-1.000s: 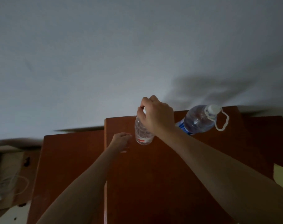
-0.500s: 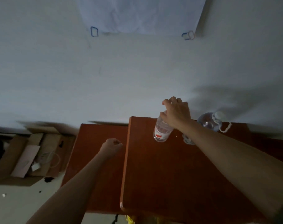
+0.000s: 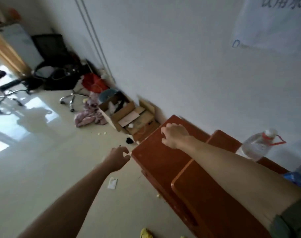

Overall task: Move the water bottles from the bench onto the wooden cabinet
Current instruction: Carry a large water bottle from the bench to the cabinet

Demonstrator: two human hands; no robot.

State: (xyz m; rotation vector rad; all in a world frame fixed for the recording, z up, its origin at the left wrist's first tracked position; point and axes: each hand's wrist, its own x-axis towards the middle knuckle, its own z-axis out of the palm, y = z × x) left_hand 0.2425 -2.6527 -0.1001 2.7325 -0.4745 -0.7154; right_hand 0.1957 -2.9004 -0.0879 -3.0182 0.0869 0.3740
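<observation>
Right hand point(image 3: 173, 137) loosely curled, empty, over low top of cabinet point(image 3: 163, 162). Left hand point(image 3: 118, 158) same, empty, left of it, above floor. Bottle point(image 3: 254, 148) upright on cabinet, right of right hand, just beside forearm. Second bottle point(image 3: 300, 176) farther right, cut off by frame edge. Risk: careless forearm sweep clips bottle, knocks it off cabinet. Count: two bottles, two hands, one cabinet.
</observation>
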